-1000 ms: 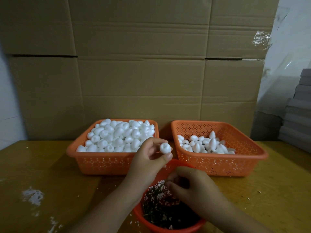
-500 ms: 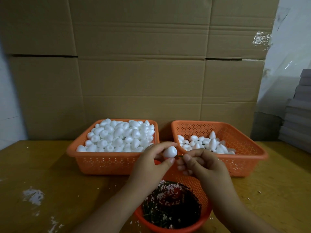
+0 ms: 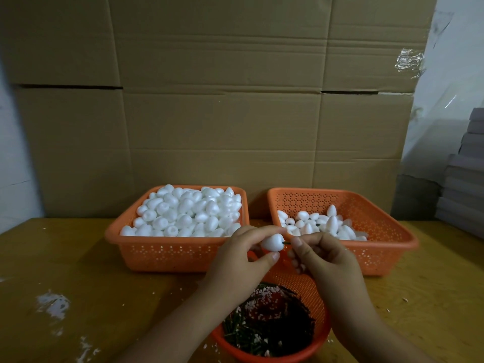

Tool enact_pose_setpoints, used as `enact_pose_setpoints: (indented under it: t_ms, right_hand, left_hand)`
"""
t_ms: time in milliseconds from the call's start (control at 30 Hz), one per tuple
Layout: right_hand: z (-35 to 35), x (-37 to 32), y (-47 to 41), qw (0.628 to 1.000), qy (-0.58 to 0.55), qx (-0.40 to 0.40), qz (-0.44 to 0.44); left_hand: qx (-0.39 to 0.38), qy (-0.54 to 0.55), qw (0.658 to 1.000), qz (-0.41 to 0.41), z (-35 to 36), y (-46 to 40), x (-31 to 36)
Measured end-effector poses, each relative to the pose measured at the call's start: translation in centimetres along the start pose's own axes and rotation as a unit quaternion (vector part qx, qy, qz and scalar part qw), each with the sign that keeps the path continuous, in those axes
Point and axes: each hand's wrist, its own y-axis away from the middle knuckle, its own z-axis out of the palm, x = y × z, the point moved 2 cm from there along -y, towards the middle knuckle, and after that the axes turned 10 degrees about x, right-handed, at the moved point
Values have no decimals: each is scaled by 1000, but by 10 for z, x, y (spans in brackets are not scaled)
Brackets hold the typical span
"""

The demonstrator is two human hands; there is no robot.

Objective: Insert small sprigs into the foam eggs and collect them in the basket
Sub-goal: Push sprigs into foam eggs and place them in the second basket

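My left hand [image 3: 239, 260] pinches a white foam egg [image 3: 272, 241] between thumb and fingers, just above the round orange bowl [image 3: 318, 297] of dark green sprigs [image 3: 264, 328]. My right hand [image 3: 323, 255] pinches a thin green sprig [image 3: 287, 242] whose tip meets the egg's right end. Behind my hands stand two orange baskets: the left basket [image 3: 167, 254] is heaped with plain foam eggs [image 3: 188, 210], and the right basket [image 3: 385, 231] holds a smaller pile of eggs [image 3: 322, 224].
A wall of cardboard boxes [image 3: 222, 100] rises right behind the baskets. Grey stacked boards [image 3: 463, 184] stand at the far right. White foam crumbs and smears [image 3: 53, 306] dot the wooden table [image 3: 52, 258] at the left.
My right hand rose out of the sprig bowl with a sprig and came up to the egg. My left hand shifted the egg slightly right to meet it.
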Motion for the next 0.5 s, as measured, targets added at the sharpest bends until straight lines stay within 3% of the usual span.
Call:
enact_pose_setpoints:
  t_ms: [500]
  right_hand:
    - [1, -1, 2, 999, 40, 1, -33]
  left_hand:
    - [-13, -58, 997, 52, 1, 3, 1]
